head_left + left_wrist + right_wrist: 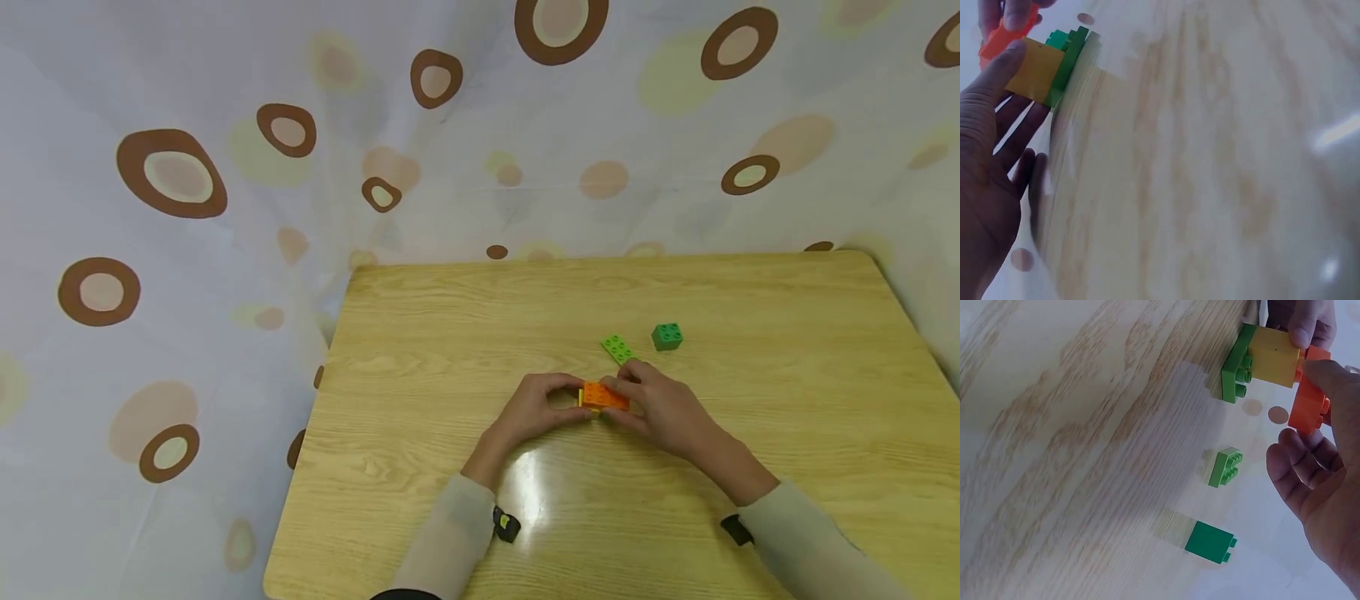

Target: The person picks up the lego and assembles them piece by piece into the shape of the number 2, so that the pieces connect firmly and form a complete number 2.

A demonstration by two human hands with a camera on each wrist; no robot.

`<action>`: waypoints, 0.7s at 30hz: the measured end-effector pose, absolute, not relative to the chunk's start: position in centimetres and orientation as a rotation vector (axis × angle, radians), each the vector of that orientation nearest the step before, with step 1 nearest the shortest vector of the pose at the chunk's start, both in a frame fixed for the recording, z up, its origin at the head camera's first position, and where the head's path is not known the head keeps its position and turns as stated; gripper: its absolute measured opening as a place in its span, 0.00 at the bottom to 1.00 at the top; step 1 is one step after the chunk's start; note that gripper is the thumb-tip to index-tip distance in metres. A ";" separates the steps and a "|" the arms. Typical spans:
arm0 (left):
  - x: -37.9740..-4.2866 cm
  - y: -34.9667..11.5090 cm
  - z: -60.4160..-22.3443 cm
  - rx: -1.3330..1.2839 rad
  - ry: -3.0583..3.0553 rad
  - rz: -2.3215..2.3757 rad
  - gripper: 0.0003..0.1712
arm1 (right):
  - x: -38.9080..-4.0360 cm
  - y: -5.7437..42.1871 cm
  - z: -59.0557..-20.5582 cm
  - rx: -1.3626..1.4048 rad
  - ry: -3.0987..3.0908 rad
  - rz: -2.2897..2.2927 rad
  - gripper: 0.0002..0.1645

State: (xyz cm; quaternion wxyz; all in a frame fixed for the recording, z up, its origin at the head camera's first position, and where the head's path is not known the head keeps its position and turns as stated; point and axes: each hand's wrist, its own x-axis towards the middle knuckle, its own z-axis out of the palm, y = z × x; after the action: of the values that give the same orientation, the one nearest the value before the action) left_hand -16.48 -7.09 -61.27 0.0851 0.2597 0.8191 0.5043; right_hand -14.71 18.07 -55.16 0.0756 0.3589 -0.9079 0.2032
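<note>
Right hand [660, 410] pinches orange brick [600, 393], left hand [531, 408] yellow brick [1272, 356], already on green base [1232, 369]; I'd guess orange needs seating, lime brick's [616, 348] loose at one o'clock.

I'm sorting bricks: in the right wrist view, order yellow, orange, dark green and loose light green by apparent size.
1. Yellow brick and orange brick: too close to rank; orange is partly covered
2. Dark green brick
3. Loose light green brick
</note>
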 end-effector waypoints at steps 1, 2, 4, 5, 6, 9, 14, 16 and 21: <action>-16.5 -7.0 -61.2 0.784 2.448 1.499 0.24 | -14.7 18.1 -55.2 1.072 -2.720 0.611 0.24; -16.5 -7.0 -61.1 0.795 2.458 1.488 0.23 | -14.6 18.2 -55.3 1.071 -2.720 0.611 0.24; -16.6 -6.9 -60.9 0.821 2.478 1.457 0.23 | -14.6 18.2 -55.4 1.077 -2.721 0.610 0.25; -16.6 -6.9 -60.9 0.834 2.483 1.444 0.23 | -14.6 18.2 -55.4 1.083 -2.720 0.607 0.25; -16.6 -6.9 -60.8 0.842 2.490 1.428 0.22 | -14.6 18.2 -55.3 1.090 -2.721 0.604 0.25; -16.6 -6.8 -60.5 0.870 2.507 1.375 0.22 | -14.6 18.2 -55.2 1.105 -2.716 0.587 0.25; -16.6 -6.8 -60.0 0.900 2.537 1.322 0.21 | -14.7 18.0 -54.7 1.140 -2.718 0.545 0.25; -16.6 -6.7 -59.9 0.903 2.555 1.300 0.21 | -14.8 17.9 -54.5 1.158 -2.722 0.527 0.25; -16.6 -6.5 -59.8 0.907 2.604 1.248 0.21 | -14.9 17.9 -54.2 1.199 -2.738 0.525 0.25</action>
State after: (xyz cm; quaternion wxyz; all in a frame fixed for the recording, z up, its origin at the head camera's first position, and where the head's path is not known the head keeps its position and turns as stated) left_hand -16.64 -6.51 -59.80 0.0574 0.2991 0.8590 0.4115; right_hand -14.91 17.87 -54.21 0.0534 0.3944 -0.9009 0.1729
